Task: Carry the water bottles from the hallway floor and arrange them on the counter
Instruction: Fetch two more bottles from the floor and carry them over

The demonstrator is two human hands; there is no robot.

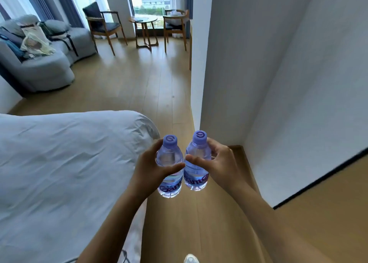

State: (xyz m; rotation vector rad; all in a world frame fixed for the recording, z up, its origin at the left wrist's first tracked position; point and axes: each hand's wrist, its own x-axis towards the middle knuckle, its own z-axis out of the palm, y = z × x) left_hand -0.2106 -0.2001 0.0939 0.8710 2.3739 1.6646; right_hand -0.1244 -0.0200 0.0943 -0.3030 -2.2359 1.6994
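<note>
Two clear water bottles with purple caps are held upright, side by side and almost touching, above the wooden floor (169,227) between the white bed (65,163) and the white wall (229,73). The left hand (153,169) wraps the left bottle (170,163), fingers clamped round its shoulder; the right hand (221,163) grips the right bottle (197,157) likewise, thumb across the front. Beyond stand a grey sofa (45,69), two wooden chairs and a small round table (143,21) by the window.

I am seeing both forearms showing bare from elbow to wrist, no sleeve, watch or ring appearing on the left hand (152,169) or right hand (221,163). A white shoe (191,258) is peeking in at the bottom edge.
</note>
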